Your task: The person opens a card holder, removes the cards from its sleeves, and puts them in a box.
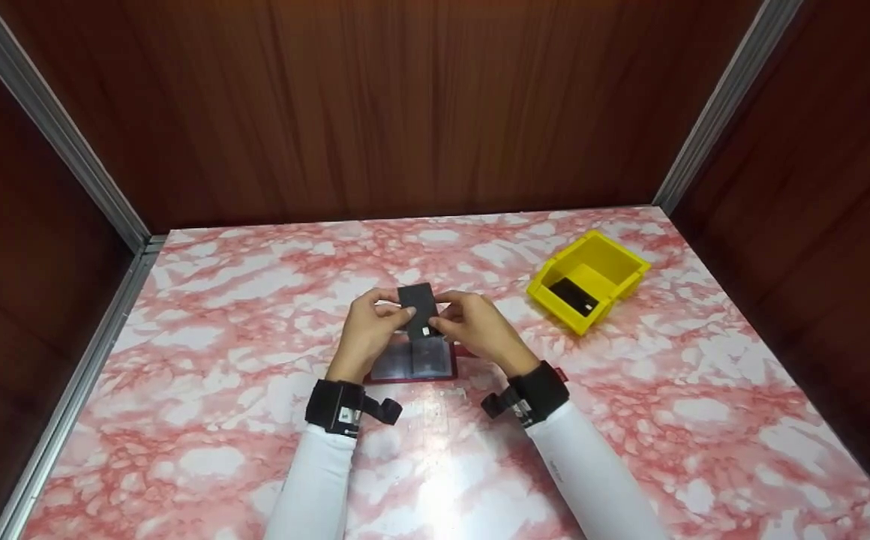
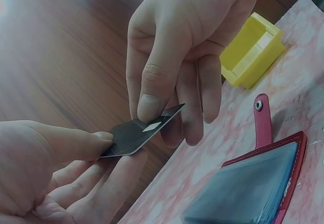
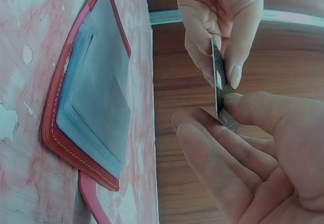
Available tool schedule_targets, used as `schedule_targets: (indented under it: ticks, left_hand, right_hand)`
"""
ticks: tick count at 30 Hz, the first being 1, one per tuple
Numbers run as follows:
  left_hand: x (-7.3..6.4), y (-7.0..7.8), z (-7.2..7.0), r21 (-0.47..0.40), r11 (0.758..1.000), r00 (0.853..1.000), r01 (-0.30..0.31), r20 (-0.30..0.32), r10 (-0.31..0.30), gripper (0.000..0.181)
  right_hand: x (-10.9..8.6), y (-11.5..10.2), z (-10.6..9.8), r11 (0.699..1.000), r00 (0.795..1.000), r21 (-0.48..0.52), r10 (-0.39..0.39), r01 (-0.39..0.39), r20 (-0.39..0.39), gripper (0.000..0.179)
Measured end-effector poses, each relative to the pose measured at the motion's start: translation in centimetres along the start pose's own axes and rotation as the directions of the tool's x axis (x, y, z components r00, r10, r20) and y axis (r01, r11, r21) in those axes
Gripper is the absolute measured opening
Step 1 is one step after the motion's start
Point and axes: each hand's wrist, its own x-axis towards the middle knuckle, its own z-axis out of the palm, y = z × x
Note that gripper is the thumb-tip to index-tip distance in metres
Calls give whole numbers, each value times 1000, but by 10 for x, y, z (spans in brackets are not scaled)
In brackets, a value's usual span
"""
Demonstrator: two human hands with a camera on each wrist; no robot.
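Observation:
A thin black card (image 1: 418, 304) with a small white patch is held up between both hands. My left hand (image 1: 370, 330) pinches its left side, thumb on the face and fingers behind. On the opposite side my right hand (image 1: 484, 328) pinches it the same way, as the left wrist view shows. Below the hands lies a red card holder (image 3: 56, 127), opened flat on the table with clear plastic sleeves (image 2: 243, 183) showing. Its strap (image 2: 262, 122), with a metal snap, sticks out to the right.
At the right of the table stands a yellow bin (image 1: 591, 277) with a black card (image 1: 572, 296) inside it. The red and white marbled table (image 1: 255, 300) meets brown wood-patterned panels (image 1: 405, 112) at the back and sides.

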Motion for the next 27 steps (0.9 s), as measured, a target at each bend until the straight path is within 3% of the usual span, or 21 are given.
schedule_targets:
  ticks: [14,27]
  left_hand:
    - [2,-4,2,19,1000,1000,10,17,-10,23]
    - [0,-4,1,28,1000,999,6,35,-7,25]
  right_hand:
    - [0,2,1,982,998,178,68,-66,-6,37]
    - [-1,0,-4,984,998,173,56,-49,-37,32]
